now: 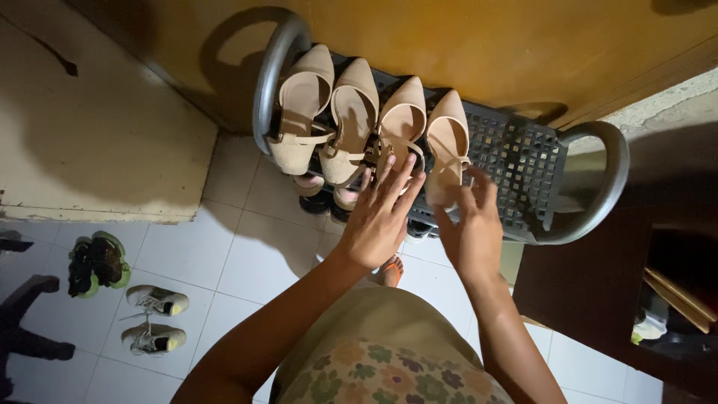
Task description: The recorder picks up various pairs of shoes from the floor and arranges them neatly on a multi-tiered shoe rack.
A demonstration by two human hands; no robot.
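Observation:
Several beige pointed heeled shoes stand in a row on the top shelf of a dark grid shoe rack (pixel 523 161) with grey curved side tubes. My left hand (pixel 381 213) hovers with fingers spread just in front of the third shoe (pixel 402 123), fingertips near its heel strap. My right hand (pixel 470 228) is open beside it, fingertips at the heel of the rightmost shoe (pixel 447 142). Neither hand grips anything. Two more beige shoes (pixel 303 105) sit at the rack's left end.
An orange-brown wooden door (pixel 479 37) stands behind the rack. On the white tiled floor at left lie a pair of grey sneakers (pixel 155 318) and a dark-and-green pair (pixel 97 262). Dark furniture (pixel 598 284) stands to the right. More shoes show on a lower shelf.

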